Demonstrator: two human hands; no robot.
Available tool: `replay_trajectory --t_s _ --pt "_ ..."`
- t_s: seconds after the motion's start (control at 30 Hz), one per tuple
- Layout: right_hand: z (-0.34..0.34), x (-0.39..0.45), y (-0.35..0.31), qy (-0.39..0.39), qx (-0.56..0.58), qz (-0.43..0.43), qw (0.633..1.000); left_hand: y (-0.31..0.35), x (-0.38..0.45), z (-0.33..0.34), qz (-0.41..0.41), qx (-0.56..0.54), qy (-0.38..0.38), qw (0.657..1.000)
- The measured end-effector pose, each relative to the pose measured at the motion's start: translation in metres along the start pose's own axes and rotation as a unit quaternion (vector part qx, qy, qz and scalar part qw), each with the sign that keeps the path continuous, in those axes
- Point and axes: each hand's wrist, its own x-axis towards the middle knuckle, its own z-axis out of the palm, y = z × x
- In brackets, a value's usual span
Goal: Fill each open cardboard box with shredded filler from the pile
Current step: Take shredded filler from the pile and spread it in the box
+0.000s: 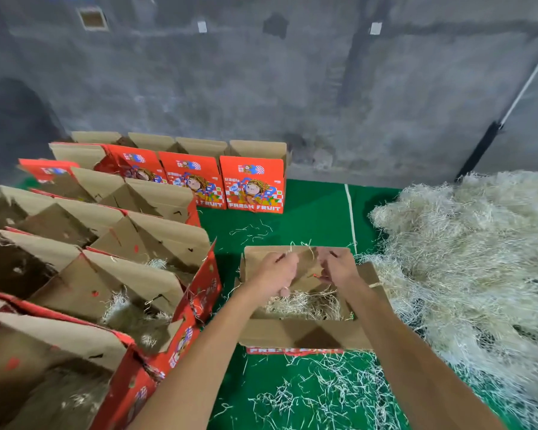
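An open cardboard box (305,335) with a red printed front stands on the green floor in front of me. A low layer of pale shredded filler (302,304) lies in it. My left hand (275,271) and my right hand (337,268) hover close together over the box, in front of its upright far flap (258,259). The left hand's fingers are curled on a few thin strands that stick up. The right hand's fingers are curled too; what they hold is hidden. The big pile of filler (466,243) lies directly right of the box.
Rows of open boxes (156,274) crowd the left side, some with filler in them. Red "FRESH FRUIT" boxes (252,184) stand along the grey wall at the back. Loose strands (317,392) litter the green mat (311,212) near me.
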Motion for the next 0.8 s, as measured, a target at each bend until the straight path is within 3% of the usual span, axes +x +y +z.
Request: replay_trajectory --t_s 0.13,0.33,0.5,0.6,0.7,0.8 --pt "0.013 -0.014 0.01 0.027 0.024 0.019 0.999 -0.013 -0.015 0.003 0.02 0.084 0.068 0.994" --pt "0.029 -0.022 0.014 0.038 -0.031 -0.133 0.99 -0.045 -0.031 0.014 -0.012 0.304 0.031 0.952" --pt "0.032 -0.013 -0.003 -0.05 -0.116 -0.107 0.986 -0.068 -0.04 0.014 -0.05 0.29 -0.07 0.953" --pt "0.036 -0.005 -0.011 -0.025 -0.157 -0.086 0.983 -0.077 -0.045 0.014 -0.027 0.331 -0.08 0.94" --pt "0.036 0.001 -0.007 0.014 -0.217 -0.135 0.967 -0.083 -0.045 0.013 -0.012 0.349 -0.08 0.933" --pt "0.036 0.003 -0.002 0.048 -0.193 -0.176 0.964 -0.08 -0.042 0.014 -0.005 0.319 -0.08 0.944"
